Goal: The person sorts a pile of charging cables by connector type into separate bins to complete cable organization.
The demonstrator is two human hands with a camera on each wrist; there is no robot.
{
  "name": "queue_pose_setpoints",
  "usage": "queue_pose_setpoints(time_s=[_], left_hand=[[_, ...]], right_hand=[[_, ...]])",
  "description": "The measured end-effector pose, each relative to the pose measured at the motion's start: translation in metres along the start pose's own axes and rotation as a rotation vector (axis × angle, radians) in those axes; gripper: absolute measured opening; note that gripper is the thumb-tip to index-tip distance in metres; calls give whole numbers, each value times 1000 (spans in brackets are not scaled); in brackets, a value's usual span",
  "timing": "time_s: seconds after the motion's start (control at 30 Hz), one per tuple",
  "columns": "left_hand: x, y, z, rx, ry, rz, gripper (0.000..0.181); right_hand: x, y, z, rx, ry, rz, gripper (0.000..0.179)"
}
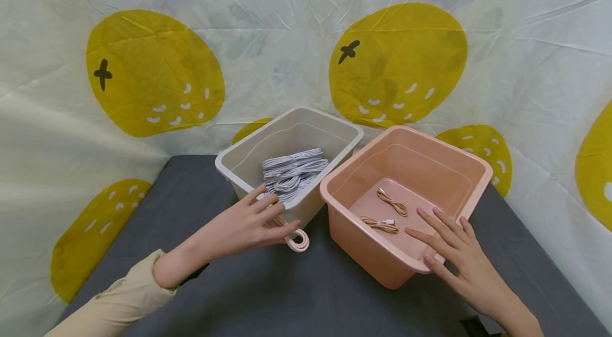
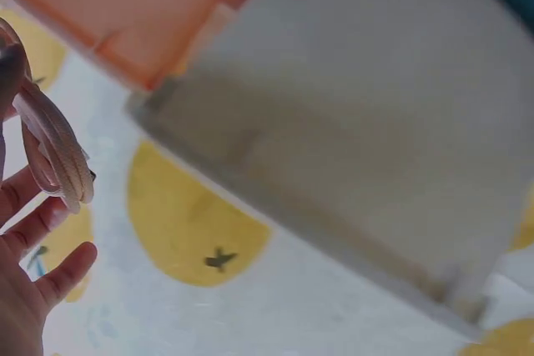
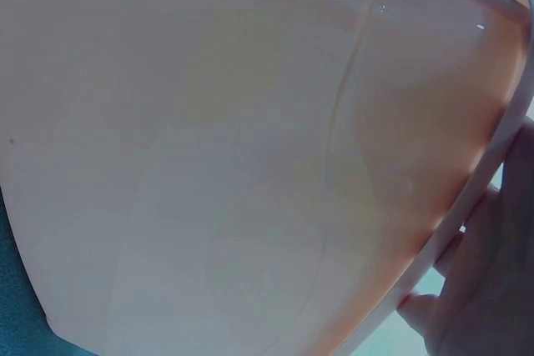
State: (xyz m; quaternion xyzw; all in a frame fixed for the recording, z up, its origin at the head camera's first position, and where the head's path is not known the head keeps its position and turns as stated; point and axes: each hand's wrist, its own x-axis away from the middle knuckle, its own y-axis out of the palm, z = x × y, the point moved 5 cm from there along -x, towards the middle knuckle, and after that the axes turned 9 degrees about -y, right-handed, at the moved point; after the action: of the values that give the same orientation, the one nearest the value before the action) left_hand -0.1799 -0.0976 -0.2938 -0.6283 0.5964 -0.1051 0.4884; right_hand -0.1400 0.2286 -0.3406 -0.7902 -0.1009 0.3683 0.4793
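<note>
My left hand [image 1: 241, 228] pinches a coiled, pale pink-beige cable [image 1: 299, 242] between thumb and fingers, just in front of the grey bin's [image 1: 221, 166] near rim. In the left wrist view the looped cable [image 2: 57, 146] hangs from the fingers, part of it hidden behind them. Inside the grey bin lies a pile of white bundled cables [image 1: 294, 167]. To its right stands a pink bin [image 1: 358, 244] with two folded tan cables on its floor, one farther back [image 1: 393, 202] and one nearer [image 1: 380, 224]. My right hand [image 1: 461, 257] rests on the pink bin's near right rim, fingers extended over the inside.
Both bins stand side by side on a dark grey table [image 1: 239, 294], their upper edges close together. Behind and around the table hangs a white cloth [image 1: 287, 71] printed with large yellow shapes.
</note>
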Motion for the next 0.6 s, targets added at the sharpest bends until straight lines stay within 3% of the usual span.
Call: queue_pose_setpoints(time_s=[0.1, 0.37, 0.6], left_hand=[[-21, -2, 1, -33, 19, -5, 41], [-75, 6, 7, -37, 28, 19, 35], [-115, 19, 3, -111, 46, -57, 39]], right_hand=[[1, -1, 0, -1, -2, 6, 48], [1, 1, 0, -13, -3, 3, 46], [2, 2, 1, -5, 13, 1, 47]])
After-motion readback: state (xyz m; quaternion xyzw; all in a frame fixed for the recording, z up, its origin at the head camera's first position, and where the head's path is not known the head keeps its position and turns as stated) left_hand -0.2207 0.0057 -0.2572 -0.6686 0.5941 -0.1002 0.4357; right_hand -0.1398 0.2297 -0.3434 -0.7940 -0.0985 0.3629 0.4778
